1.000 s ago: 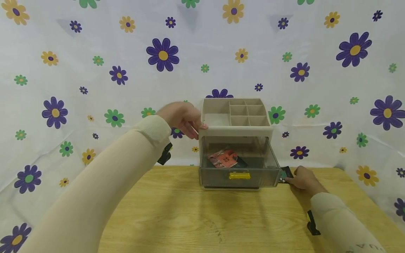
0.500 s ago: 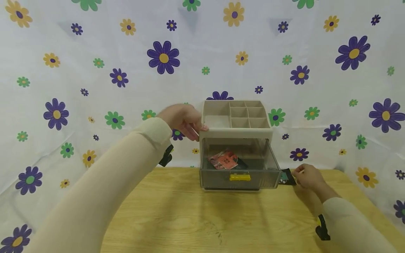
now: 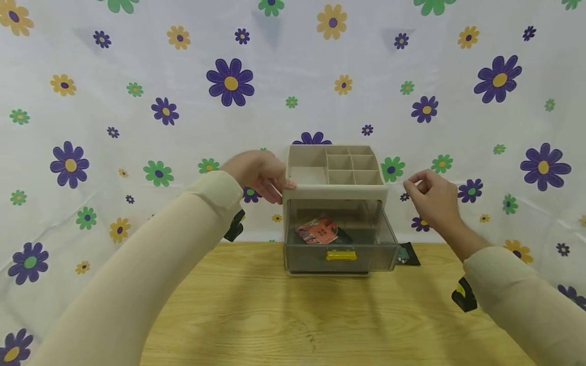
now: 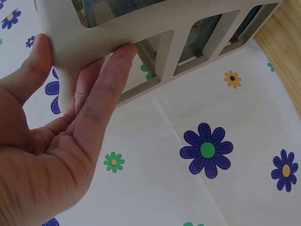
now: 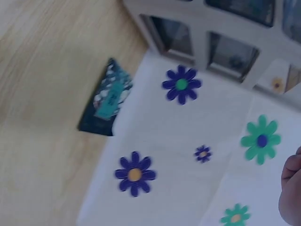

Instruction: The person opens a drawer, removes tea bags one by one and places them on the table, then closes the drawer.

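A beige desktop organizer (image 3: pixel 336 191) stands on the table with its clear grey drawer (image 3: pixel 311 260) pulled out. My left hand (image 3: pixel 263 175) grips the organizer's upper left edge; in the left wrist view its fingers (image 4: pixel 101 101) reach round the side frame. My right hand (image 3: pixel 435 198) is raised to the right of the organizer, fingers loosely bent, nothing visible in it. Below it, beside the drawer, lies a dark packet with a teal label (image 5: pixel 109 101). Inside the drawer are a reddish packet (image 3: pixel 322 234) and a dark one partly beneath it.
The organizer's top has one large compartment (image 3: pixel 308 175) and several small ones (image 3: pixel 340 161). A yellow handle (image 3: pixel 341 255) sits on the drawer front. Behind the wooden table (image 3: pixel 256 305) hangs a white flowered cloth (image 3: pixel 274 61).
My right hand has let go of the dark packet beside the organizer, drawn back and risen above it. The left hand stays on the organizer.
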Demonstrator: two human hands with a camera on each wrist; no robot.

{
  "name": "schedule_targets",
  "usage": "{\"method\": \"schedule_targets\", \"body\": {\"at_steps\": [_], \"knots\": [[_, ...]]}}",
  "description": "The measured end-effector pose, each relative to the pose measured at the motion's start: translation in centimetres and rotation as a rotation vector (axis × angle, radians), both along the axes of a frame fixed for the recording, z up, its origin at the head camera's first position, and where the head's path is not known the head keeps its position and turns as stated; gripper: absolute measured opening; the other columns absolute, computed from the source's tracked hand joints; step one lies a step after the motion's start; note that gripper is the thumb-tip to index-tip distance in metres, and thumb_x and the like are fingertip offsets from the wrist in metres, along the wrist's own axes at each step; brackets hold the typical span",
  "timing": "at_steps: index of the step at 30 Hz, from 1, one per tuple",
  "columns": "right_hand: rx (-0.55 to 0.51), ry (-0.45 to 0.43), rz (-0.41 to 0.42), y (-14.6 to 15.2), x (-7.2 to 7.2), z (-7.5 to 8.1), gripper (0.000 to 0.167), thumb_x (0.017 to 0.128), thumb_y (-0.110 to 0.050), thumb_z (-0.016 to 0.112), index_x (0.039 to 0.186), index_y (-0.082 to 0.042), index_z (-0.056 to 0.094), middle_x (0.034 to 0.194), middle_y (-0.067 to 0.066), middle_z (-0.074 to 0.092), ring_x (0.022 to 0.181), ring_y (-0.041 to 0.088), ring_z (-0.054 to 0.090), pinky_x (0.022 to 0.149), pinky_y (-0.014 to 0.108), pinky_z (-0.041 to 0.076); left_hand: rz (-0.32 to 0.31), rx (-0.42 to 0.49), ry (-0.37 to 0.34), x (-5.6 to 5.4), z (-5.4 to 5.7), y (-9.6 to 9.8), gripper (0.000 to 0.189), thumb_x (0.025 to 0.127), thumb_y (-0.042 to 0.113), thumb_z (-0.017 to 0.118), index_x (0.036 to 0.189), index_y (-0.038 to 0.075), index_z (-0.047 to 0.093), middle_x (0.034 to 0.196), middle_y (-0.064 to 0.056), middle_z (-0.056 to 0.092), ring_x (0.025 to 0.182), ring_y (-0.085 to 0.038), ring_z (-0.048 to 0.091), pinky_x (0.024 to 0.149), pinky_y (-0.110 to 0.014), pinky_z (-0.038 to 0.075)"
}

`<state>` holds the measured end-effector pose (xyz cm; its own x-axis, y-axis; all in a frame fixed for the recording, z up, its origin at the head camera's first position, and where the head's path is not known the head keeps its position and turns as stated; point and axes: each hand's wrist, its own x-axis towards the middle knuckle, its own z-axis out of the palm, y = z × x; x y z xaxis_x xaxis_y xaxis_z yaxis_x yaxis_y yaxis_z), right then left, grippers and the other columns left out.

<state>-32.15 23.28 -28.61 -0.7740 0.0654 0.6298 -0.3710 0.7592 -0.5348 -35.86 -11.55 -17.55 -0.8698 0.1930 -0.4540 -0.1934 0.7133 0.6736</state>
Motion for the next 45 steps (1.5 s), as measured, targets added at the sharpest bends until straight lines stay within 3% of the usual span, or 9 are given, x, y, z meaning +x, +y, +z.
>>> {"method": "schedule_targets", "body": {"at_steps": [6,14,17,21,25,29,37,42,45], "knots": [[-0.016,0.176,0.087,-3.0,0.9,1.9,0.016,0.096,-0.016,0.063,0.095,0.0,0.065,0.068,0.011,0.062,0.057,0.013,0.051,0.048,0.016,0.039,0.0,-0.013,0.01,0.2,0.0,0.1,0.035,0.096,0.016,0.066,0.125,-0.002,0.056,0.126,-0.022,0.064,0.109,-0.035,0.068,0.093,-0.041,0.058],[0.12,0.232,0.381,-6.7,2.6,2.5,0.007,0.087,-0.002,0.073,0.092,-0.001,0.068,0.074,0.006,0.067,0.061,0.012,0.056,0.053,0.015,0.048,0.007,-0.009,0.011,0.1,-0.2,0.2,0.035,0.096,0.016,0.067,0.124,-0.001,0.057,0.125,-0.022,0.064,0.108,-0.035,0.069,0.092,-0.041,0.059],[0.205,0.164,0.492,-7.9,3.3,2.6,0.015,0.086,-0.004,0.075,0.098,-0.002,0.068,0.078,0.004,0.069,0.065,0.011,0.058,0.056,0.02,0.052,0.006,-0.007,0.011,0.1,-0.2,0.1,0.036,0.096,0.016,0.067,0.125,-0.001,0.056,0.125,-0.022,0.064,0.109,-0.035,0.068,0.092,-0.042,0.059],[0.35,-0.018,0.614,-9.0,3.8,2.5,0.027,0.085,-0.01,0.078,0.109,-0.004,0.067,0.088,0.003,0.072,0.073,0.011,0.064,0.065,0.027,0.057,0.006,-0.002,0.012,0.2,-0.3,0.1,0.036,0.095,0.016,0.067,0.125,-0.002,0.056,0.125,-0.022,0.064,0.108,-0.036,0.069,0.09,-0.041,0.06],[0.529,-0.128,0.671,-9.5,3.7,2.5,0.04,0.082,-0.017,0.083,0.117,-0.01,0.067,0.109,0.002,0.073,0.097,0.015,0.067,0.087,0.036,0.058,0.003,0.001,0.013,0.3,-0.3,0.2,0.036,0.095,0.015,0.067,0.125,-0.001,0.056,0.124,-0.022,0.064,0.108,-0.036,0.069,0.087,-0.041,0.061],[0.628,-0.189,0.708,-9.8,3.5,2.7,0.056,0.079,-0.02,0.085,0.13,-0.013,0.063,0.129,0.001,0.067,0.123,0.021,0.06,0.108,0.045,0.048,0.001,0.002,0.013,0.2,-0.3,0.3,0.036,0.095,0.015,0.067,0.125,-0.001,0.056,0.125,-0.022,0.064,0.108,-0.036,0.069,0.092,-0.042,0.059],[0.704,-0.431,0.714,-10.4,3.1,2.8,0.074,0.085,-0.039,0.078,0.149,-0.024,0.046,0.142,0.003,0.057,0.127,0.023,0.055,0.11,0.052,0.044,-0.002,0.015,0.009,0.3,-0.3,0.2,0.037,0.096,0.014,0.066,0.127,-0.002,0.054,0.126,-0.024,0.063,0.109,-0.037,0.068,0.092,-0.043,0.059],[0.775,-0.445,0.717,-10.8,2.7,2.6,0.068,0.087,-0.054,0.071,0.145,-0.024,0.052,0.137,0.0,0.062,0.12,0.019,0.059,0.108,0.047,0.047,0.003,0.016,0.012,0.5,-0.2,-0.1,0.036,0.096,0.015,0.067,0.126,-0.001,0.055,0.125,-0.023,0.064,0.109,-0.037,0.068,0.093,-0.043,0.058],[0.784,-0.43,0.705,-11.0,2.7,2.6,0.061,0.088,-0.046,0.072,0.142,-0.023,0.057,0.134,-0.001,0.063,0.118,0.018,0.061,0.107,0.043,0.049,0.0,0.015,0.018,0.3,-0.2,-0.2,0.036,0.095,0.015,0.067,0.125,-0.001,0.055,0.124,-0.022,0.064,0.108,-0.036,0.069,0.089,-0.041,0.06]]}}
